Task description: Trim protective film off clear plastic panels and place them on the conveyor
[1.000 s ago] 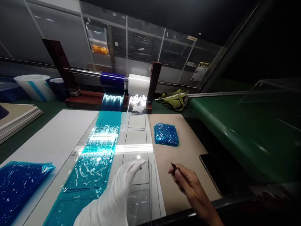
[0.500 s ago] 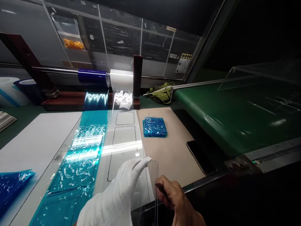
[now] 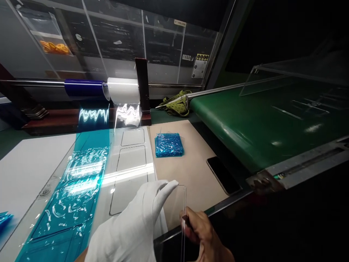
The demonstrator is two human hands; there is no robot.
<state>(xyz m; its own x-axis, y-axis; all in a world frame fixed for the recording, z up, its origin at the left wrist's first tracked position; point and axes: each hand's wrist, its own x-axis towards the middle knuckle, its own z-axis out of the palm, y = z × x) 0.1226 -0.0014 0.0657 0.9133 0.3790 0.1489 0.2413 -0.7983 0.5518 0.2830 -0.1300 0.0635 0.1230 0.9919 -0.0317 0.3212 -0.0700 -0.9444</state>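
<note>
My left hand (image 3: 136, 222), in a white glove, grips a clear plastic panel (image 3: 178, 202) between thumb and fingers near its upper corner. The panel is tilted up, so I see its right side nearly edge-on; its lower part runs out of view. At that right edge is my bare right hand (image 3: 204, 231), its fingers closed round a small dark brown tool (image 3: 187, 221). The tool's tip meets or nearly meets the panel's edge; its exact kind is mostly hidden in the fingers. Under and beyond the hands lies a clear sheet with black outlined rectangles (image 3: 131, 158).
Teal film (image 3: 81, 203) runs down the table from a blue roll (image 3: 85, 90), beside a white roll (image 3: 124, 90). A stack of blue-filmed pieces (image 3: 169, 145) and a phone (image 3: 223, 175) lie on tan board (image 3: 191, 160). To the right is a green conveyor belt (image 3: 231, 127).
My view has turned right, so the table and rolls sit further left. Both hands keep hold; the tool in my right hand has turned slightly against the panel's edge.
</note>
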